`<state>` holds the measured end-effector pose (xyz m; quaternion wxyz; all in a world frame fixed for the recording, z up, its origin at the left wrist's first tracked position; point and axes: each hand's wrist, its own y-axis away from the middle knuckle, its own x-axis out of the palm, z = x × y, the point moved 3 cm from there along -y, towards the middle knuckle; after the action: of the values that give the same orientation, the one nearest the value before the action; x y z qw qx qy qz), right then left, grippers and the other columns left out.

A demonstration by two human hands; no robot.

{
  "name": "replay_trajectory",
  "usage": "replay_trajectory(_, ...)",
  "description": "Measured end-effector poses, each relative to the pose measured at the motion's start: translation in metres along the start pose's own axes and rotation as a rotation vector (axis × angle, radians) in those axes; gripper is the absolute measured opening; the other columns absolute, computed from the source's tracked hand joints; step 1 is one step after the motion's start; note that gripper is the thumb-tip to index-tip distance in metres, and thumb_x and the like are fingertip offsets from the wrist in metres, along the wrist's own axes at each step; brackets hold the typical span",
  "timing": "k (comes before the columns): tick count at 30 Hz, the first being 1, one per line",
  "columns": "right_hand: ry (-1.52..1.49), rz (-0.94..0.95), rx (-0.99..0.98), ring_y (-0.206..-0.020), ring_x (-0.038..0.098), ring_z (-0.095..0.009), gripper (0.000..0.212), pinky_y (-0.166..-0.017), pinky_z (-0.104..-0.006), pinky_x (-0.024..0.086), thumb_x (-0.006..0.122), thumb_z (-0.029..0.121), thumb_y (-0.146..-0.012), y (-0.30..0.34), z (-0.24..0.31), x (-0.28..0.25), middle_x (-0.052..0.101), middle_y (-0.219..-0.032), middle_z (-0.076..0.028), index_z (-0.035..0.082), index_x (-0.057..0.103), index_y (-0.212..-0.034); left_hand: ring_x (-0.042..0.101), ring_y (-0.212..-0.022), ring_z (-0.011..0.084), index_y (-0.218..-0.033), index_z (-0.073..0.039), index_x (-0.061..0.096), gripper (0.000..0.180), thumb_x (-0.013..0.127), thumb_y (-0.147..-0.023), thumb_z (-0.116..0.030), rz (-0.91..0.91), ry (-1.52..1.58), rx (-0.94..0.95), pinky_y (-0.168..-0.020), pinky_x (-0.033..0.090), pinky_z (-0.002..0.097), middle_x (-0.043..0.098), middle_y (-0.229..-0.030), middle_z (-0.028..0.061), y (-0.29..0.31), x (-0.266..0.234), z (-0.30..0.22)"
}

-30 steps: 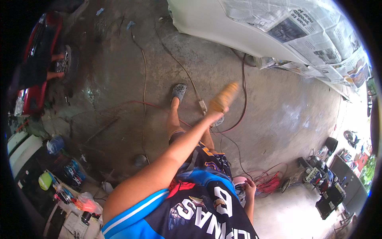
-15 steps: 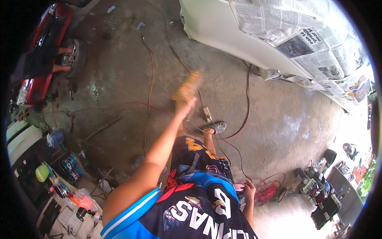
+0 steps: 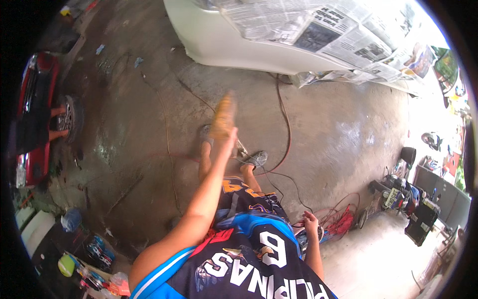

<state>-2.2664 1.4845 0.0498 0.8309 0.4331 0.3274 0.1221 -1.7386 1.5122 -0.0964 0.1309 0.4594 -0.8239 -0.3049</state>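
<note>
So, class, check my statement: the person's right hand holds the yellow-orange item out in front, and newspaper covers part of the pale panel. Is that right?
Not quite: the left hand holds the blurred yellow-orange item out in front, as the head view shows. Newspaper does cover part of the pale panel.

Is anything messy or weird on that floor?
Yes. Two crumpled bluish scraps lie loose at upper left, like dropped litter. A reddish cable or hose snakes across the floor near the right shoe, and a red tangle right of the right hand looks untidy.
</note>
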Motion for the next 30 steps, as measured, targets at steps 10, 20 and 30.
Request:
replay_trajectory(10,-0.088,-0.007,0.029,-0.069,0.067,-0.022,0.036,-0.057,-0.0294,0.052,0.049,0.000,-0.089,-0.008,-0.044,-0.006,0.062,-0.107,-0.016,-0.004,0.054,-0.125,0.064,-0.076,0.0192,-0.092,-0.003,0.065,0.024,0.072,-0.073,-0.016,0.595,-0.134,0.583,-0.065,0.050,0.0328,0.068,-0.084,0.0087,0.108,0.176,-0.047)
replay_trajectory(20,-0.072,0.010,-0.019,-0.067,0.067,-0.021,0.039,-0.055,-0.0283,0.051,0.048,-0.002,-0.086,-0.060,-0.026,-0.012,0.064,-0.106,-0.015,-0.004,0.055,-0.125,0.047,-0.053,0.0091,-0.072,-0.015,0.052,0.017,0.064,-0.082,-0.021,-0.129,0.147,0.040,-0.051,0.039,0.0264,0.048,-0.063,-0.0043,0.049,-0.036,-0.038)
replay_trajectory(30,-0.224,-0.046,-0.069,-0.064,0.067,-0.020,0.042,-0.056,-0.0312,0.055,0.046,-0.005,-0.081,-0.081,-0.041,-0.030,0.066,-0.102,-0.016,-0.004,0.058,-0.122,0.045,-0.051,0.0091,-0.074,-0.013,0.051,0.015,0.062,-0.082,-0.017,-0.186,0.073,0.137,-0.047,0.038,0.0257,0.046,-0.061,-0.0030,0.109,0.055,-0.084)
